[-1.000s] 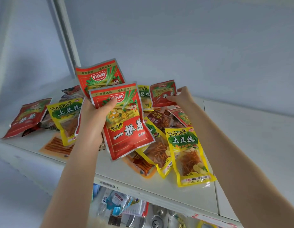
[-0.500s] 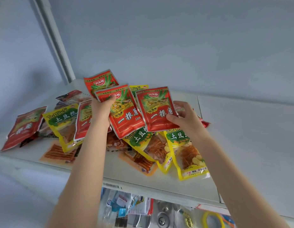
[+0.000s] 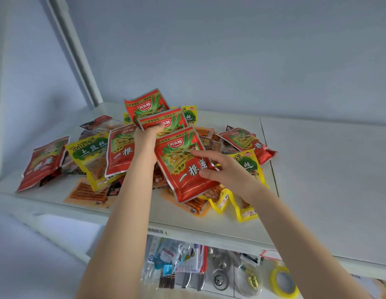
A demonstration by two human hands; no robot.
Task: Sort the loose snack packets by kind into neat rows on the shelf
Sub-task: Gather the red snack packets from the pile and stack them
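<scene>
Above the white shelf [image 3: 317, 169], my left arm reaches straight up, and my left hand [image 3: 145, 145] curls its fingers round a fan of red packets [image 3: 164, 124]. My right hand [image 3: 228, 171] angles in from the right, with forefinger and thumb stretched flat on the front packet [image 3: 185, 169] near its right edge. Beneath both hands, a loose pile [image 3: 95, 160] of red, yellow and orange packets lies on the shelf.
</scene>
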